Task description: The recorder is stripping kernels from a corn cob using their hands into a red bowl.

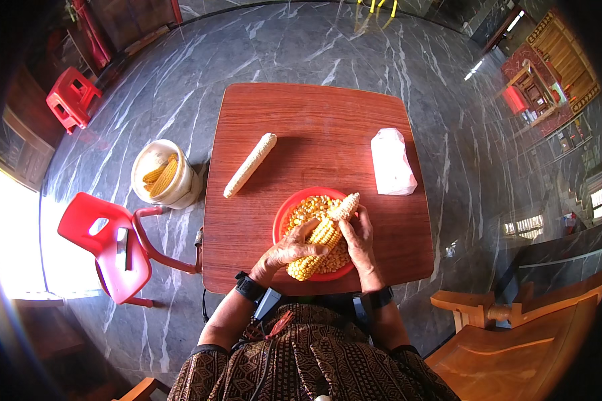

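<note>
Over a red plastic basin (277, 228) a yellow ear of dried corn (311, 250) lies at a slant. My left hand (293, 245) grips its lower and middle part, thumb along the kernels. At its upper end shows a whitish bare stretch of cob (345, 206); I cannot tell for sure whether it belongs to the same ear. My right hand (359, 235) holds there, thumb against the kernels' edge. Loose corn kernels (308, 208) cover the inside of the basin. Farther up on the left, a fully bare corn cob (251, 165) rests on the wooden table (311, 125).
A white plastic-looking packet (393, 163) lies at the table's right. Left of the table, a white bucket (183, 188) holds several ears of corn (163, 175). Nearby are a red chair (100, 235) with a dark object on it, and a red stool (72, 97). Wooden furniture (511, 341) stands lower right.
</note>
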Tool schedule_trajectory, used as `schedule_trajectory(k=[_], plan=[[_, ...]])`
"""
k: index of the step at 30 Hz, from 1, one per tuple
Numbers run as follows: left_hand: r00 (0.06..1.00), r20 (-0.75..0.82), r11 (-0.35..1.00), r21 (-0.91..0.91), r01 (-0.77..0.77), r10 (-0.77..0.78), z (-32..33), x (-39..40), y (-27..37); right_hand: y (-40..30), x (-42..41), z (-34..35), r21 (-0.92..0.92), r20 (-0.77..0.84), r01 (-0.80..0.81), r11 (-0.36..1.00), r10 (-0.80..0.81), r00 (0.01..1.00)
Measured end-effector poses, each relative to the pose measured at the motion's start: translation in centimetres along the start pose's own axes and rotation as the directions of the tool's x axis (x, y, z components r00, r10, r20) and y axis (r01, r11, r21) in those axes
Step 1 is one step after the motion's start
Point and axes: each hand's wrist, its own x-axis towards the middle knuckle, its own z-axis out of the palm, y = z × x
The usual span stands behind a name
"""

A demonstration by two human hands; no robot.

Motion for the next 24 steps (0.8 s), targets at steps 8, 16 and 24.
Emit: schedule_trajectory(k=[8, 16, 24], plan=[[0.999, 0.002, 0.999, -0.028, -0.033, 0.033, -0.4, 0.6, -1.6, -1.2, 0.1, 0.3, -0.030, -0.014, -0.042, 0.999, 0.042, 0.999], [0.998, 0.011, 0.998, 0.005, -0.057, 0.057, -1.0, 1.2, -3.6, -0.5, 0.0, 0.3, 0.005, 0.017, -0.083, 0.997, 0.083, 0.996], [0.998, 0.041, 0.999, 0.001, -0.054, 0.054, -0.5, 0.6, -0.9, -0.6, -0.1, -0.3, 0.264, 0.114, -0.094, 0.960, 0.066, 0.991]])
